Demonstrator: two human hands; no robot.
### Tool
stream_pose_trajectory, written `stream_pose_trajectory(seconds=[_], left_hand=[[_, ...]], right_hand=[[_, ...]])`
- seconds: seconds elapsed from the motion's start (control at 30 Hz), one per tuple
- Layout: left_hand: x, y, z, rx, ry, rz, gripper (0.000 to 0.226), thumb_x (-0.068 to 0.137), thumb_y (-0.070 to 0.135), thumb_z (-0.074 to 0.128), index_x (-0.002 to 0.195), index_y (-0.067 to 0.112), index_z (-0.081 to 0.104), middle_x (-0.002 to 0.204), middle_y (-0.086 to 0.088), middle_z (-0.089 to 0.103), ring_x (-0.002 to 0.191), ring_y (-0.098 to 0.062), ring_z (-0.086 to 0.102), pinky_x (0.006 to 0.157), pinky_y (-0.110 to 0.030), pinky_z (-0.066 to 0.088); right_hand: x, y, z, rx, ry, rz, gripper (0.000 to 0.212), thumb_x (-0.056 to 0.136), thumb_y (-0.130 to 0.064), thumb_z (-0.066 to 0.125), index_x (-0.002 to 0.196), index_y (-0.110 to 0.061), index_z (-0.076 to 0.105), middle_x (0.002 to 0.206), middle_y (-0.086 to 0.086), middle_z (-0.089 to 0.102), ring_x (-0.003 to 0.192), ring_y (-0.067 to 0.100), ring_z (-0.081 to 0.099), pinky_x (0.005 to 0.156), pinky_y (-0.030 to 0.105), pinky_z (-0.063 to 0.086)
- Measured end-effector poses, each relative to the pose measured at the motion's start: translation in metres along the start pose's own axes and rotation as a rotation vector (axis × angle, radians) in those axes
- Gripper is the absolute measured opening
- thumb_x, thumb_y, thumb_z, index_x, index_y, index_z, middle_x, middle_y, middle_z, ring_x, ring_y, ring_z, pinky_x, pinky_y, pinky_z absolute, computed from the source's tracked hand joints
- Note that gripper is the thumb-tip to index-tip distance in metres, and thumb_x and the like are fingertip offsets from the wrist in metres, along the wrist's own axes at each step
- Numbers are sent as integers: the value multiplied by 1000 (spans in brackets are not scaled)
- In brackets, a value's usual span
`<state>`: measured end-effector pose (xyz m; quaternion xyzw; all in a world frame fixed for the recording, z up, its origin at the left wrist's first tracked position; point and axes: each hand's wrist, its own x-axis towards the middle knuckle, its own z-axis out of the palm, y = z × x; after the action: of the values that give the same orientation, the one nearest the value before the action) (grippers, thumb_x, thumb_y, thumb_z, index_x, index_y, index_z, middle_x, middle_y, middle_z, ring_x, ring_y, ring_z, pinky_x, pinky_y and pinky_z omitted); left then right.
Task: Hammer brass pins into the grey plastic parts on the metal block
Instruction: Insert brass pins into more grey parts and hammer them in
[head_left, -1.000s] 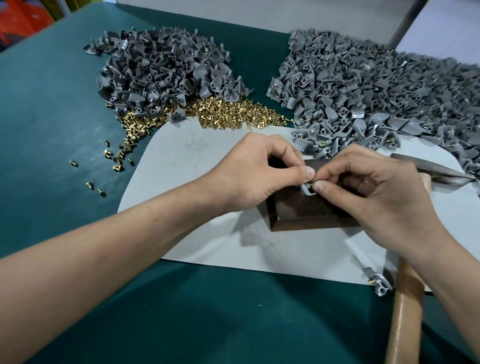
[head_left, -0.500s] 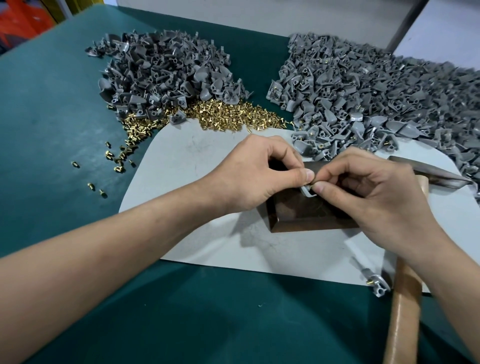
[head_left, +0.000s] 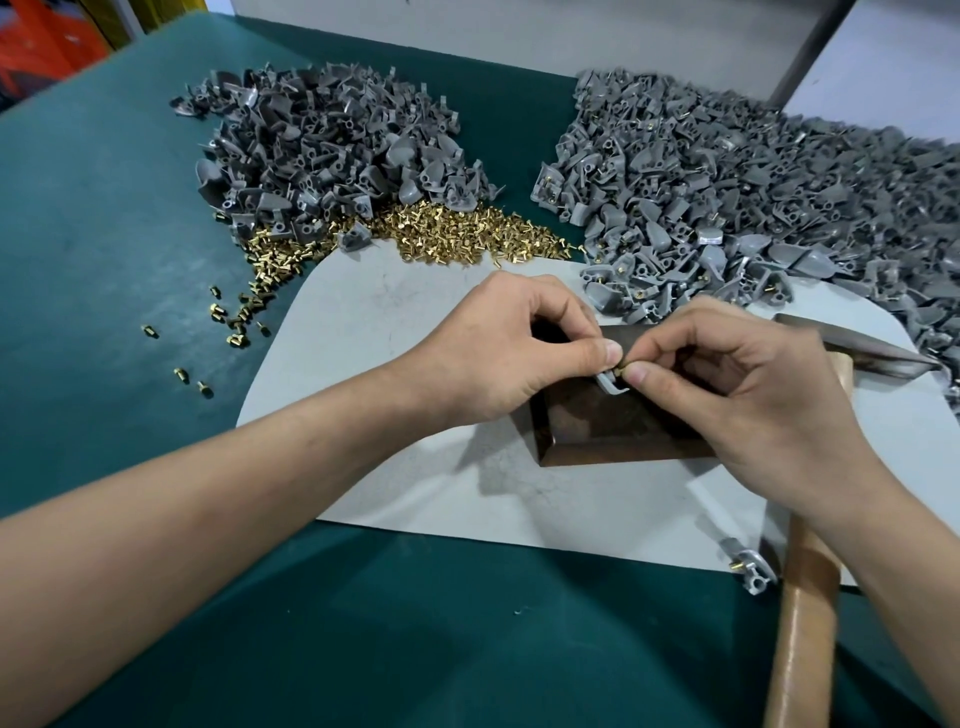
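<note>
Grips fingertip to fingertip, low over block (head_left: 613, 431). Left grip (head_left: 509, 353) pinching part (head_left: 609, 383); right grip (head_left: 727, 384) pinching pin (head_left: 620, 370), tip right against part. Hammer (head_left: 808, 597) flat beneath right grip's wrist. Loose pins (head_left: 457, 239) and part heaps (head_left: 332, 150) beyond both grips on table (head_left: 104, 208).

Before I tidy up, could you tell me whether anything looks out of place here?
A few brass pins lie strewn on the green mat, left of their pile. One grey part sits alone by the hammer handle.
</note>
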<state>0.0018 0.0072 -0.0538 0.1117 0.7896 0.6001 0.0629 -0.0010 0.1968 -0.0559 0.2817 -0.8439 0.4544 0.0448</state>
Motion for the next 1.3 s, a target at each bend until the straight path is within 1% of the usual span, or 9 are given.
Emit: stream_pose_trajectory(seconds=[0.1, 0.2, 0.33, 0.7, 0.87, 1.0, 1.13, 1.3], left_hand=[[0, 0, 0, 10, -5, 10, 17, 80, 9, 75, 66, 16, 67, 82, 7, 63, 77, -2, 60, 80, -20, 48], [0, 0, 0, 14, -9, 18, 18, 80, 9, 75, 65, 17, 67, 81, 8, 63, 75, 0, 59, 78, -17, 48], [1, -1, 0, 24, -3, 26, 18, 79, 10, 75, 66, 18, 67, 82, 8, 64, 78, -3, 61, 81, -21, 49], [-1, 0, 0, 40, 6, 33, 18, 79, 11, 76, 66, 19, 67, 82, 9, 63, 79, -4, 61, 81, -22, 49], [-2, -1, 1, 43, 18, 28, 13, 79, 12, 76, 68, 14, 68, 83, 7, 64, 84, -13, 63, 85, -29, 50], [-2, 0, 2, 44, 22, 31, 13, 79, 11, 75, 69, 13, 68, 84, 5, 64, 86, -15, 64, 86, -31, 50], [-3, 0, 2, 41, 26, 29, 11, 79, 11, 75, 70, 9, 69, 84, 4, 64, 88, -17, 64, 88, -31, 50], [-3, 0, 2, 47, 30, 33, 11, 79, 10, 75, 72, 6, 69, 83, 4, 63, 81, -8, 60, 83, -25, 48]], right_hand=[[0, -2, 0, -28, -7, -11, 3, 77, -26, 67, 79, -24, 67, 77, 1, 61, 71, 15, 58, 63, 40, 49], [-1, -4, 0, -24, -13, -4, 5, 77, -26, 66, 79, -22, 68, 77, 2, 61, 71, 15, 57, 63, 37, 49], [-1, -6, 0, -13, -17, 12, 9, 76, -26, 65, 79, -19, 69, 76, 5, 61, 70, 15, 57, 63, 34, 48], [-1, -8, 0, -37, -19, 15, 7, 77, -27, 65, 78, -20, 68, 75, 4, 61, 70, 18, 57, 63, 37, 47], [-1, -9, 0, -45, -20, 12, 1, 78, -21, 67, 77, -22, 67, 76, 3, 61, 70, 16, 56, 62, 32, 46], [-1, -8, 0, -45, -31, 21, 7, 79, -13, 70, 78, -20, 67, 76, 4, 61, 71, 17, 57, 64, 35, 47], [-2, -8, 1, -65, -25, 15, 6, 79, -12, 70, 78, -18, 68, 77, 4, 61, 71, 17, 56, 64, 36, 46], [-3, -7, 1, -76, -25, 18, 3, 80, -15, 69, 77, -15, 69, 77, 3, 60, 71, 21, 56, 65, 41, 45]])
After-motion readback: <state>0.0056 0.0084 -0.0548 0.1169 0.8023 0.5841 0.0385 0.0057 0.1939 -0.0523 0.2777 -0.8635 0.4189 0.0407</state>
